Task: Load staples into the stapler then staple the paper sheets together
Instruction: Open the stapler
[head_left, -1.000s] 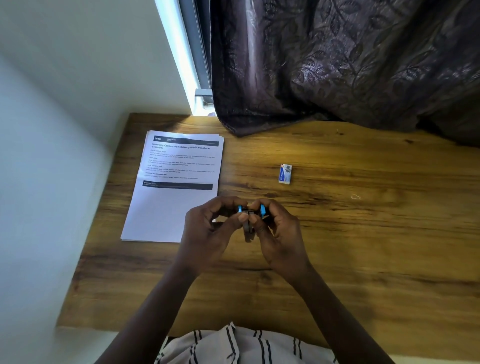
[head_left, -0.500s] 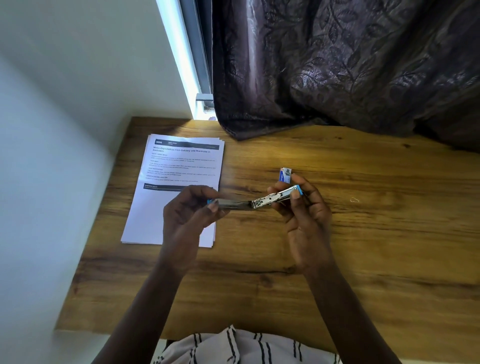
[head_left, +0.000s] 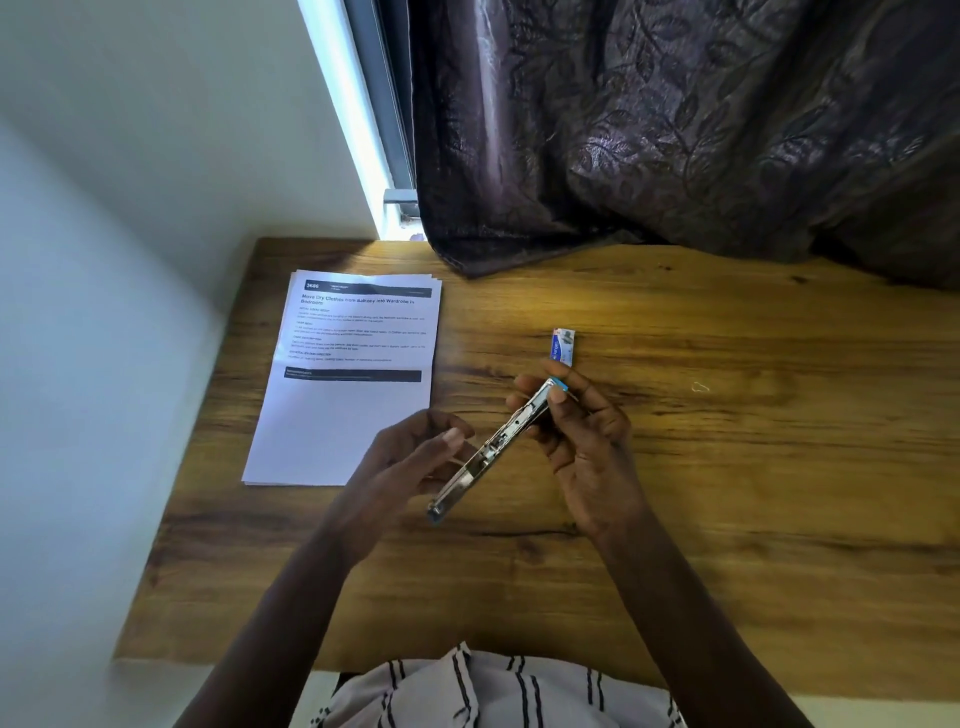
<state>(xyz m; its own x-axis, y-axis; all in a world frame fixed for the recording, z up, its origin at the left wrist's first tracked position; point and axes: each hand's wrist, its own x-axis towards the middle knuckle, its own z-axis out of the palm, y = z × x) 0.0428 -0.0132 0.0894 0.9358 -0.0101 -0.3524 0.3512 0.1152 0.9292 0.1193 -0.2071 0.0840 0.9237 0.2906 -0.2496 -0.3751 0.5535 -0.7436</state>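
Observation:
A small metal stapler (head_left: 496, 444) with a blue end is swung open into one long strip, slanting from upper right to lower left above the table. My right hand (head_left: 589, 452) pinches its upper, blue-tipped end. My left hand (head_left: 400, 460) sits beside the lower half, with loosely curled fingers under the strip and the thumb a little apart from it. A small blue and white staple box (head_left: 563, 345) lies on the wood just beyond my right hand. The stack of printed paper sheets (head_left: 353, 384) lies flat to the left.
The wooden table (head_left: 727, 519) meets a white wall on its left edge. A dark patterned curtain (head_left: 675, 130) hangs over its far edge. A tiny bent wire piece (head_left: 700, 386) lies to the right. My striped clothing shows at the near edge.
The stapler went from folded between both hands to spread open. Its left end has since swung down toward me, and my left hand has loosened from pinching that end.

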